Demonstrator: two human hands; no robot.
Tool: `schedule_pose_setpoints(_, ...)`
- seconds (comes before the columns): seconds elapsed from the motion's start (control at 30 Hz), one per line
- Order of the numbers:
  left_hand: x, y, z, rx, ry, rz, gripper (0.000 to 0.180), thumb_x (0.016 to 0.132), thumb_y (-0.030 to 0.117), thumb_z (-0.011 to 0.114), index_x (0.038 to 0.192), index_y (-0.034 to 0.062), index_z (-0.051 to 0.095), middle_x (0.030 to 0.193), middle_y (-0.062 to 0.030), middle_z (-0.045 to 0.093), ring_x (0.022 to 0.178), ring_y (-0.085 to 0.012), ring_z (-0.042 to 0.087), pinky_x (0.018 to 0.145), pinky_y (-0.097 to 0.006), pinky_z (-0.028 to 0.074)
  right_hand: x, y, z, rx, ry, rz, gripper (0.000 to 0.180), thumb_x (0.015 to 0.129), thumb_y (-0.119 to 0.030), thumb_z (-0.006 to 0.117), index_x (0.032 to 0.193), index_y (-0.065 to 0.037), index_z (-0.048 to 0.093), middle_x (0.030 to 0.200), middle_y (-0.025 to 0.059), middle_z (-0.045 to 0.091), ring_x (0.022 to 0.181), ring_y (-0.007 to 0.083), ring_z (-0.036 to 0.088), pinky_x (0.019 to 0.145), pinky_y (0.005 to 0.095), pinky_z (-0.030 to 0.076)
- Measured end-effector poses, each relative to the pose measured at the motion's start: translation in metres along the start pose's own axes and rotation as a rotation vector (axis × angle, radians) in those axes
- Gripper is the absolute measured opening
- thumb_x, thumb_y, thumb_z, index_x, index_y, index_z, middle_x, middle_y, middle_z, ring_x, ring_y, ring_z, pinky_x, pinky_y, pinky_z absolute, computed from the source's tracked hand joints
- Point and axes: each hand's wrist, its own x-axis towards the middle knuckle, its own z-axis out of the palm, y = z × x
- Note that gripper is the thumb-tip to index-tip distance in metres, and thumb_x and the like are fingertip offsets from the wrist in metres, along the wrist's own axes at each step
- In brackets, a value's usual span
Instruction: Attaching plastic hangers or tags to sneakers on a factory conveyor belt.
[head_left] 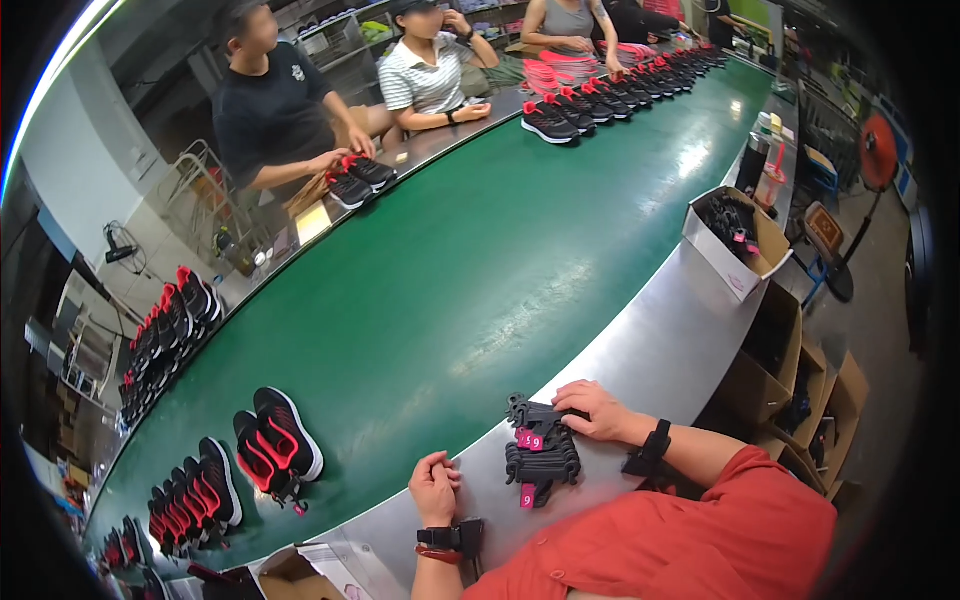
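On the metal ledge in front of me lies a pile of black plastic shoe hangers [541,462] with pink tags hanging from them. My right hand [593,410] rests against the upper right end of the pile, its fingers stretched out and laid on it, not gripping. To the left of the pile, at the edge of the green belt, is my left hand [433,488], its fingers loosely curled with nothing seen in them. A pair of black and red sneakers [278,440] stands on the belt to the left, with a hanger and pink tag at its near end.
A green conveyor belt [430,300] runs across. More sneakers [195,495] stand at the left, with a long row [620,95] at the far side. Across the belt, people handle or sit near shoes. A box of hangers [735,240] stands right; an open carton [290,575] is near left.
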Motion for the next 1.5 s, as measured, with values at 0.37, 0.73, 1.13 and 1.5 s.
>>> schedule_pose_setpoints(0.37,-0.001,0.000,0.003,0.001,-0.008,-0.007,0.018,0.096,0.004,0.045,0.100,0.0008,0.062,0.079,-0.0053,0.062,0.059,-0.0080,0.058,0.048,-0.019,0.046,-0.001,0.000,-0.002,0.006,-0.001,-0.004,0.020,0.080,-0.015,0.063,0.098,-0.007,0.064,0.111,0.0090,0.062,0.113,0.0265,0.052,0.098,0.0402,0.037)
schedule_pose_setpoints(0.73,0.000,-0.005,-0.003,-0.009,-0.008,0.012,0.018,0.096,0.003,0.046,0.100,0.0002,0.063,0.079,-0.0053,0.062,0.059,-0.0076,0.058,0.047,-0.019,0.046,0.003,0.002,0.007,-0.010,0.041,-0.017,0.020,0.077,-0.019,0.069,0.093,-0.007,0.064,0.107,0.0073,0.064,0.109,0.0252,0.055,0.094,0.0384,0.039)
schedule_pose_setpoints(1.13,-0.002,-0.005,-0.010,-0.011,0.028,-0.025,0.016,0.096,0.003,0.046,0.101,0.0001,0.061,0.081,-0.0066,0.061,0.059,-0.0082,0.057,0.047,-0.019,0.046,0.005,-0.003,0.005,0.036,0.045,0.004,0.017,0.080,-0.019,0.065,0.091,-0.007,0.061,0.106,0.0075,0.062,0.109,0.0253,0.054,0.094,0.0397,0.039)
schedule_pose_setpoints(1.5,0.003,-0.001,0.001,0.027,-0.026,0.002,0.017,0.095,0.006,0.047,0.100,0.0028,0.064,0.079,-0.0029,0.061,0.060,-0.0065,0.056,0.050,-0.019,0.044,0.010,0.003,0.004,-0.020,0.079,-0.062,0.017,0.075,-0.014,0.068,0.088,-0.005,0.061,0.102,0.0104,0.063,0.104,0.0301,0.056,0.092,0.0412,0.041)
